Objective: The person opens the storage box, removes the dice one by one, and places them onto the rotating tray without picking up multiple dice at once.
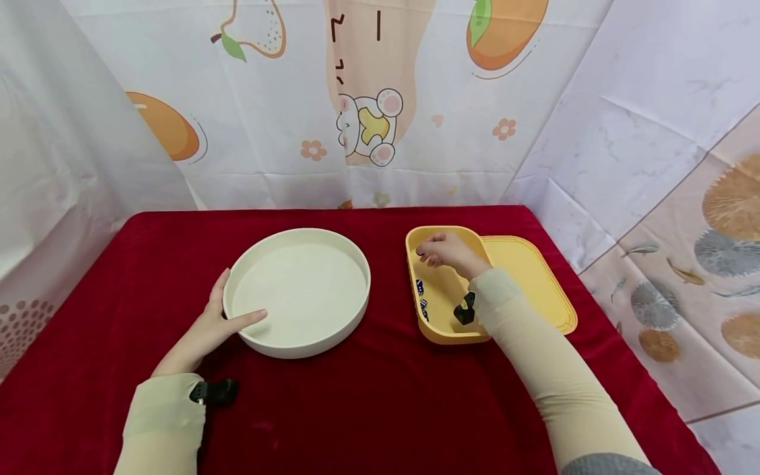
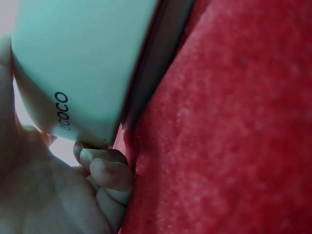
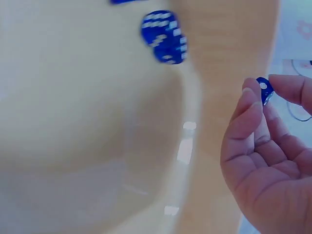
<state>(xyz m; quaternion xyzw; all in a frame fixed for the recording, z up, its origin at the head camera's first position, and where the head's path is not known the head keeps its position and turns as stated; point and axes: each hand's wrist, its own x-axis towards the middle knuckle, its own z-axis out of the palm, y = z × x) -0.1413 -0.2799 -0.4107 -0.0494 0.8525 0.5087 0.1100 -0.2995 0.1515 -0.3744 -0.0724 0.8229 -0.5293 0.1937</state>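
Right wrist view: fingers (image 3: 251, 105) pinch small blue die (image 3: 264, 89) (white pips).

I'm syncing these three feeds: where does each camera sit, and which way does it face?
Head: worn on the head, facing forward and down at the white round tray and yellow box; both arms show.
Left wrist: beside the left hand, facing the tray's wall; fingers show.
Right wrist: over the box, facing the right hand pinching a blue die.
Head and left-wrist views share the tray.
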